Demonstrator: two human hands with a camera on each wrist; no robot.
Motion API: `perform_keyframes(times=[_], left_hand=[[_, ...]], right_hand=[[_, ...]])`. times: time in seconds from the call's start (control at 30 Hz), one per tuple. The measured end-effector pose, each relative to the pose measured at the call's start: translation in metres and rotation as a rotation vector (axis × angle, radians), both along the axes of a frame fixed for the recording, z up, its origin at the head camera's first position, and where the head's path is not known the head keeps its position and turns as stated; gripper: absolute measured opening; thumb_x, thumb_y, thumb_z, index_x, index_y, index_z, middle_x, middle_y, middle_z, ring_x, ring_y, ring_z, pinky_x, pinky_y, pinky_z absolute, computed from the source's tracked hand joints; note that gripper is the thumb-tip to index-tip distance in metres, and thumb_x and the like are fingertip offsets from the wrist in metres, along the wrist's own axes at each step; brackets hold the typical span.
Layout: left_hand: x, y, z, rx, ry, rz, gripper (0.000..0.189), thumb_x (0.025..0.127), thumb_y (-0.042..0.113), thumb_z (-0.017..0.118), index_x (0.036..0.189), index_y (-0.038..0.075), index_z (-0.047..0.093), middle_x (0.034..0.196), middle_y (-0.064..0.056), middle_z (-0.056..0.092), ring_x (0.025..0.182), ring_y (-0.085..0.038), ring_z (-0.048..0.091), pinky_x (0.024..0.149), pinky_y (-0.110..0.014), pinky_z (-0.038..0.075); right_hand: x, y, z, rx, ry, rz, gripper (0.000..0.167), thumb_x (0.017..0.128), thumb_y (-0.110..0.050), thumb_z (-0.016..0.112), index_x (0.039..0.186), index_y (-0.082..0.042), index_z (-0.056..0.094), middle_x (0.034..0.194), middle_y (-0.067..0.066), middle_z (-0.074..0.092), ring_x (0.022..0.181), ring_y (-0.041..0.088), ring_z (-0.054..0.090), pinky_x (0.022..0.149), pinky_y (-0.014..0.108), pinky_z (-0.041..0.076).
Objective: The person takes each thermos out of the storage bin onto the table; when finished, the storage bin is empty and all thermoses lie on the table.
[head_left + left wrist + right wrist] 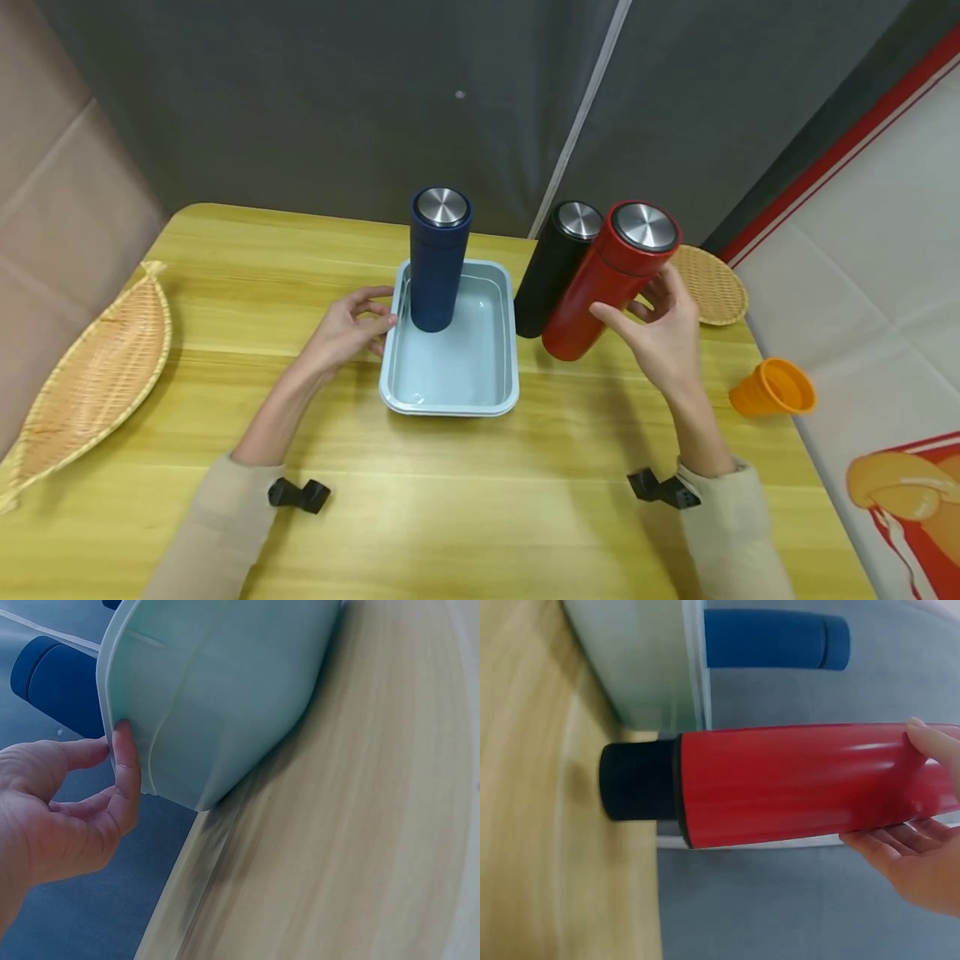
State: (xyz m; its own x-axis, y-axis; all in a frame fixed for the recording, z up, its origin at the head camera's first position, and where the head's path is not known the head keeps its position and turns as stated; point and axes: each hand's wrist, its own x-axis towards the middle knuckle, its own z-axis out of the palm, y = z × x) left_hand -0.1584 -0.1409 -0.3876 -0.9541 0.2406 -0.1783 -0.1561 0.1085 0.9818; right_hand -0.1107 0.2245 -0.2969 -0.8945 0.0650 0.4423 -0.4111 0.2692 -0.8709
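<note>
A light-blue tray (453, 367) sits on the wooden table, with a navy thermos (438, 275) with a silver lid upright in its left half. My left hand (352, 325) pinches the tray's left rim between thumb and fingers; in the left wrist view the fingers (127, 769) lie against its outer wall. My right hand (663, 329) grips a red thermos (588, 296) around its upper body. In the right wrist view the red thermos (795, 784) has its base raised above the table. Behind it stands a black thermos (547, 271), partly hidden by the red one, close to the tray's right side.
An orange cup (772, 387) is near the table's right edge. A round woven basket (712, 287) lies at the back right, partly behind my right hand. A leaf-shaped woven basket (97, 375) lies at the left. A dark grey curtain (337, 108) hangs behind the table.
</note>
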Motion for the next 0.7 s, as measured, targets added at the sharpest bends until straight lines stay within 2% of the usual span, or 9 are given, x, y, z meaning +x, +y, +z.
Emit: perform_keyframes(times=[0.27, 0.7], left_hand=[[0.001, 0.001, -0.002, 0.011, -0.003, -0.006, 0.055, 0.093, 0.007, 0.063, 0.142, 0.001, 0.04, 0.112, -0.02, 0.051, 0.065, -0.02, 0.063, 0.062, -0.036, 0.06], [0.0, 0.0, -0.002, 0.028, -0.007, -0.004, 0.054, 0.094, 0.007, 0.063, 0.142, 0.001, 0.04, 0.112, -0.02, 0.049, 0.069, -0.019, 0.064, 0.061, -0.033, 0.059]], right_hand=[[-0.007, 0.019, -0.021, 0.002, -0.015, -0.076, 0.064, 0.074, 0.006, 0.079, 0.131, -0.008, 0.054, 0.123, 0.01, 0.057, 0.108, 0.023, 0.058, 0.084, 0.02, 0.054], [-0.041, 0.033, -0.047, -0.041, -0.096, -0.147, 0.065, 0.074, 0.004, 0.079, 0.131, -0.007, 0.051, 0.119, 0.006, 0.058, 0.108, 0.019, 0.056, 0.082, 0.02, 0.053]])
